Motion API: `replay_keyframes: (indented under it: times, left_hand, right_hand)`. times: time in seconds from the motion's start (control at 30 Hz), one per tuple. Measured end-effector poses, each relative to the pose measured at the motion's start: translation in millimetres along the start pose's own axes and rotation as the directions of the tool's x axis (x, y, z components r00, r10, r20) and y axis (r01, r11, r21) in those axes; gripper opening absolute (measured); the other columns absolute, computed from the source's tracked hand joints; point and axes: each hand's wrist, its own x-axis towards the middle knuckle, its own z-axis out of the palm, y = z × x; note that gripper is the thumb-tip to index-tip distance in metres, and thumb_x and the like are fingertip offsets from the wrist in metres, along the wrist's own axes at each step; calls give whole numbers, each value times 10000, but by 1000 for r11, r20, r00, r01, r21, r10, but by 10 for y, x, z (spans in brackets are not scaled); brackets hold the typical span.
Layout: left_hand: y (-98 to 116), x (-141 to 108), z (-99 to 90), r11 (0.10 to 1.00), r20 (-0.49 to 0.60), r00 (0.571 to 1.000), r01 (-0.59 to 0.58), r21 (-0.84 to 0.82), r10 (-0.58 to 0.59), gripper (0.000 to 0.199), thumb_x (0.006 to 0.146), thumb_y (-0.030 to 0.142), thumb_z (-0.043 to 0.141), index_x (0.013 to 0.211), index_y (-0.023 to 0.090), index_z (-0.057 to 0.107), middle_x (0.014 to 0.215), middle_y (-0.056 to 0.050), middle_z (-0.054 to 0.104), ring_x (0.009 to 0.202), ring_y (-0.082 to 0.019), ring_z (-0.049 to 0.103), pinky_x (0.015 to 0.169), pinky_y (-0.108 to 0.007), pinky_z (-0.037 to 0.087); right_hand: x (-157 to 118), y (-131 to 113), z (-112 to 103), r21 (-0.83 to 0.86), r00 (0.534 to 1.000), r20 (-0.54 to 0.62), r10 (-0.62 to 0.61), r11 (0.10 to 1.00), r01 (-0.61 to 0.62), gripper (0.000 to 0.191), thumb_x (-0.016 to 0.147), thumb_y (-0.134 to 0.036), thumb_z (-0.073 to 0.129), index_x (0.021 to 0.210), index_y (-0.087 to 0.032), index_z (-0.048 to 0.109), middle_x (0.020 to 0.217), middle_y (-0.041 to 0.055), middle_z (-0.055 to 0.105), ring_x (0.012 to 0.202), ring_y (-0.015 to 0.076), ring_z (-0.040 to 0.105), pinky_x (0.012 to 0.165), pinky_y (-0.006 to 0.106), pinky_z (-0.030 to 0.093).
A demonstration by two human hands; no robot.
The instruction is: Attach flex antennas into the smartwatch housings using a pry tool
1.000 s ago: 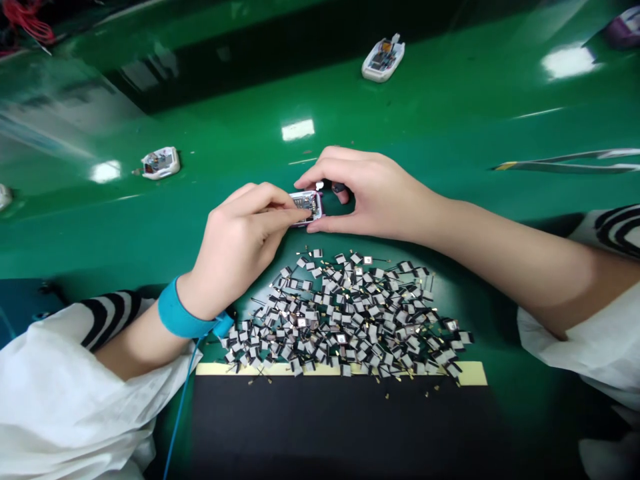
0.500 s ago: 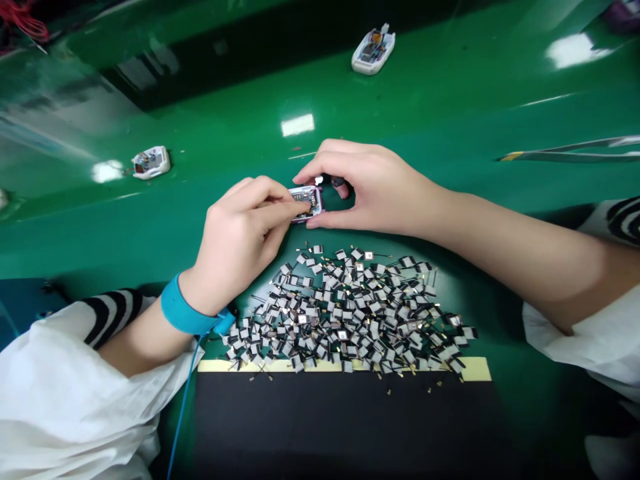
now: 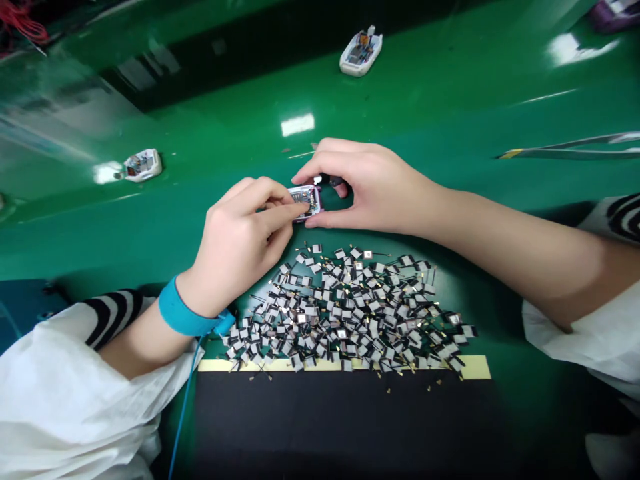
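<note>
Our case [image 3: 306, 202] is up in the middle, just above the near pile [image 3: 350, 307]. The fingers of our left hand [image 3: 245, 230] are closed on its left end, with one tip pressed on the insides. The fingers of our right hand [image 3: 370, 187] pinch its top and bottom edges, and a gap lies between its right end and our palm. A small white bit [image 3: 318, 180] sits by that hand; we cannot tell what it is.

Beyond our hands there is wide room to move, up to the far cases. Toward us, the pile leaves only a thin lane of green below the case. The pile spills over the yellow strip [image 3: 475, 367], and a few gold tips poke past it onto the black mat [image 3: 340, 427].

We count one case in our hands and two white cases on the counter, one far off [image 3: 361, 53] and one to the left [image 3: 143, 165]. There is one pair of tweezers [image 3: 560, 153] at the right, and one blue band [image 3: 185, 312] on our left wrist. The pile has too many bits to count.

The counter [image 3: 425, 100] is green and shiny, with bright lights showing in it. Red wires [image 3: 23, 23] lie in the top left corner.
</note>
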Motion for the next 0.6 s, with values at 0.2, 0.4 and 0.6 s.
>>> replay_keyframes:
  times: [0.2,0.4,0.6]
  left_hand:
    - [8,-3,4,1000,5,1000,12,2,-12,202,846,190,430,915,226,616,885,-27,578,782,-151,523,677,-291,461]
    - [32,-5,-9,999,4,999,54,6,-54,211,867,197,409,950,252,595,913,-10,580,830,-140,534,715,-293,471]
    - [34,-15,-18,998,0,999,44,-35,-44,201,866,196,421,940,267,594,912,8,584,829,-136,536,720,-298,474]
  right_hand:
    - [0,-1,10,-4,1000,-19,-3,1000,3,378,757,-441,568,970,-132,528,878,23,500,761,104,471,613,220,336]
    - [-6,4,9,3,999,-29,-17,1000,17,373,761,-453,559,962,-141,519,875,18,497,756,100,470,617,223,342]
    - [-11,13,4,-13,999,-17,-27,1000,27,375,789,-471,509,982,-150,504,894,16,495,795,107,478,648,233,356]
